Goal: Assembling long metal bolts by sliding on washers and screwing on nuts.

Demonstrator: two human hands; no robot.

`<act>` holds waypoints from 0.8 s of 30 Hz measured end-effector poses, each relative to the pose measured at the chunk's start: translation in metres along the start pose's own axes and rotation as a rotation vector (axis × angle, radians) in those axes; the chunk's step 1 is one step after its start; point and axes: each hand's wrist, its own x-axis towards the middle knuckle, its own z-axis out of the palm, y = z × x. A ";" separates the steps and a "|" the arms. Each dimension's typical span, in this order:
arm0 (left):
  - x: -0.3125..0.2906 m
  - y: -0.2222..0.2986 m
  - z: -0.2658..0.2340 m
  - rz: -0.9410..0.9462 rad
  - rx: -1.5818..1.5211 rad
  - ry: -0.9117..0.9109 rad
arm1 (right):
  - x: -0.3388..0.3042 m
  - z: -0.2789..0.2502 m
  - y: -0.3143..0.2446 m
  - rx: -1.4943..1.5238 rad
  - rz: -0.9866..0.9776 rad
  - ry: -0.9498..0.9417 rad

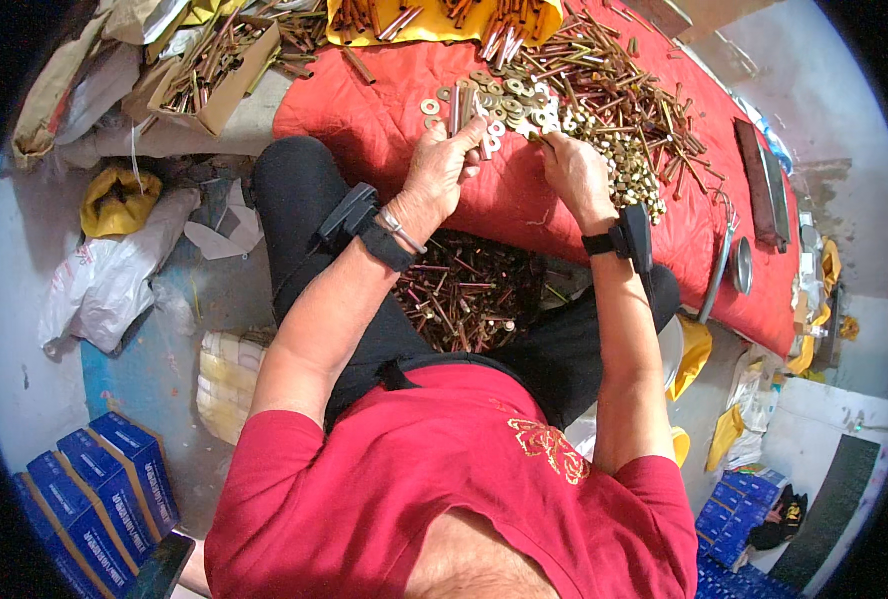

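Observation:
My left hand (442, 165) is closed around a few copper-coloured metal bolts (462, 105), held upright above the near edge of a red cloth. To its right, my right hand (578, 172) reaches in with the fingers pinched together. What those fingertips hold, if anything, is too small to make out. Between and beyond the two hands lies a spread of flat round washers (511, 95). A heap of small brassy nuts (629, 180) sits just right of my right hand.
Loose bolts (654, 110) cover the far right of the red cloth (384, 100). A yellow bag (444, 30) of bolts lies at the back, a cardboard box (209, 115) at the left. More bolts (464, 295) fill the space between my legs. Blue boxes (94, 489) stand lower left.

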 end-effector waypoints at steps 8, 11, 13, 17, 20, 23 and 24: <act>0.003 -0.006 0.002 -0.044 -0.043 -0.042 | 0.014 -0.029 0.010 -0.197 -0.097 -0.474; 0.002 -0.009 0.000 -0.027 -0.062 -0.145 | 0.045 -0.033 0.009 -0.269 -0.195 -0.594; 0.001 -0.010 0.002 -0.038 -0.066 -0.122 | 0.058 -0.039 0.005 -0.089 -0.250 -0.646; 0.000 -0.006 0.002 -0.024 -0.062 -0.119 | 0.038 -0.025 0.031 0.001 -0.338 -0.576; 0.001 -0.009 -0.003 -0.009 -0.047 -0.053 | 0.004 -0.035 0.018 0.096 -0.107 -0.468; 0.005 -0.012 -0.002 -0.024 0.006 0.028 | -0.024 -0.031 0.018 0.340 -0.049 -0.225; 0.005 -0.013 -0.003 -0.028 -0.047 0.068 | -0.028 -0.039 -0.001 0.585 0.090 -0.164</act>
